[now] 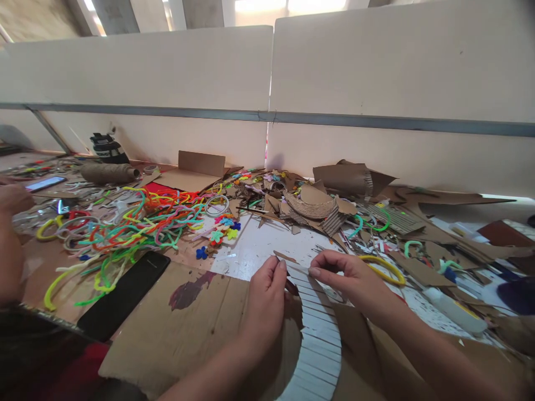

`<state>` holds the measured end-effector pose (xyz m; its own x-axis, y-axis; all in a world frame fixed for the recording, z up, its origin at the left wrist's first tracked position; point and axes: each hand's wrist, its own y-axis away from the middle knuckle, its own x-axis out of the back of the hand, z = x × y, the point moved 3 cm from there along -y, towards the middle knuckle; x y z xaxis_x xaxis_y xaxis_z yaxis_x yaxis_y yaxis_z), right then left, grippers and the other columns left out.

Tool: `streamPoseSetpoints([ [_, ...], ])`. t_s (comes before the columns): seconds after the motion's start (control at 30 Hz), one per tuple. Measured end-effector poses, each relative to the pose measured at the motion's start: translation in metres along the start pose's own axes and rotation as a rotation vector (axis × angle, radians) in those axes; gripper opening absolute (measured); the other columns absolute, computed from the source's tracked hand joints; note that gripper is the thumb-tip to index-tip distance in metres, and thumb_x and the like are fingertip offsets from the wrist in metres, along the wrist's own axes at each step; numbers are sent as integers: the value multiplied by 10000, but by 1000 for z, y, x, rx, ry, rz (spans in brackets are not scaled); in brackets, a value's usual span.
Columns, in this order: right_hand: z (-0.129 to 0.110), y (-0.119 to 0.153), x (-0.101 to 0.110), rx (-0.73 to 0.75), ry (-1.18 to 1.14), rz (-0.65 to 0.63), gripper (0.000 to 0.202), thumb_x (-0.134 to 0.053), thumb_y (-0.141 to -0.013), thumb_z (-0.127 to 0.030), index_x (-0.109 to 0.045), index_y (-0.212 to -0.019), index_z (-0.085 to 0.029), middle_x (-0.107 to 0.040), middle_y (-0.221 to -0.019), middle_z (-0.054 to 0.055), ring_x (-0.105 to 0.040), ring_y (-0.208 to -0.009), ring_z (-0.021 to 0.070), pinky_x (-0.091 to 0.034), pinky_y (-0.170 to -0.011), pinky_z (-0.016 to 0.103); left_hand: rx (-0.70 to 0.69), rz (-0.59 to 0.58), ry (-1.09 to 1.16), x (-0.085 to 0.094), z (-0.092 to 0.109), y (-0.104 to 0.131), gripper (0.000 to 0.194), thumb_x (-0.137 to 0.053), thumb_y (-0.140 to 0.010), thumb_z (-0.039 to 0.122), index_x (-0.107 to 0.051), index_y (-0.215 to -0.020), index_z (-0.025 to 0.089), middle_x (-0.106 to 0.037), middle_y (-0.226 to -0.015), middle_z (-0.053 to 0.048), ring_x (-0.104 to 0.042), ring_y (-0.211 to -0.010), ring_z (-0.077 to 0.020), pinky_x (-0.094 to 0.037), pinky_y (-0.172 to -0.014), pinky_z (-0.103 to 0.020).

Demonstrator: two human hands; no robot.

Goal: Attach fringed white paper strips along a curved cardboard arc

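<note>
A curved white strip [320, 326], scored or slit crosswise into many segments, runs from the bottom edge up between my hands. It looks like cardboard with a white face. My left hand [267, 292] is closed on its upper left end, thumb on top, by a small brown cardboard piece [285, 257]. At the strip's upper right edge, my right hand [345, 273] pinches with thumb and forefinger. Under the strip lies brown cardboard [200, 328] with a dark purple stain.
Colourful pipe cleaners [137, 223] are heaped at left, beside a black phone [125, 295]. Cardboard scraps [313, 203] pile up at the back. A glue bottle [453, 309] lies at right. Another person's hand [14, 200] is at far left, and a twine roll [108, 174] lies behind.
</note>
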<state>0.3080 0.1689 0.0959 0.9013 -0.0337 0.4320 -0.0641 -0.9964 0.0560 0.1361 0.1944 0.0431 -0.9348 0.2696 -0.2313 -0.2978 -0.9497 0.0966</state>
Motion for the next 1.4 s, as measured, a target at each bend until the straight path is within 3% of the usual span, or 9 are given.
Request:
streamPoseSetpoints([
  [0.73,2,-3,-1,7,0,-7,249,-673,-791,-427,-607,-681,-213,-562,-677,-15,-497,-690,186,-365,-654,310,-71,47,-149,-1,12,8,335,-529,-1002,456,-551,-759,226,-560,-707,16,-537,-661,-157,-435,-634,-261],
  [1.03,2,-1,-2,0,-33,-9,238,-676,-795,-421,-616,-709,-207,-564,-702,-8,-501,-712,191,-372,-675,319,-31,15,-43,-2,5,6,307,-559,-983,440,-543,-765,226,-552,-688,21,-534,-642,-150,-438,-629,-253],
  [1.4,8,0,0,-180,-357,-132,386,-864,-653,-526,-675,-677,-190,-569,-652,-23,-450,-659,151,-340,-664,302,-121,-49,-34,-6,28,10,260,-552,-987,332,-611,-768,206,-599,-695,14,-555,-661,-145,-450,-642,-237],
])
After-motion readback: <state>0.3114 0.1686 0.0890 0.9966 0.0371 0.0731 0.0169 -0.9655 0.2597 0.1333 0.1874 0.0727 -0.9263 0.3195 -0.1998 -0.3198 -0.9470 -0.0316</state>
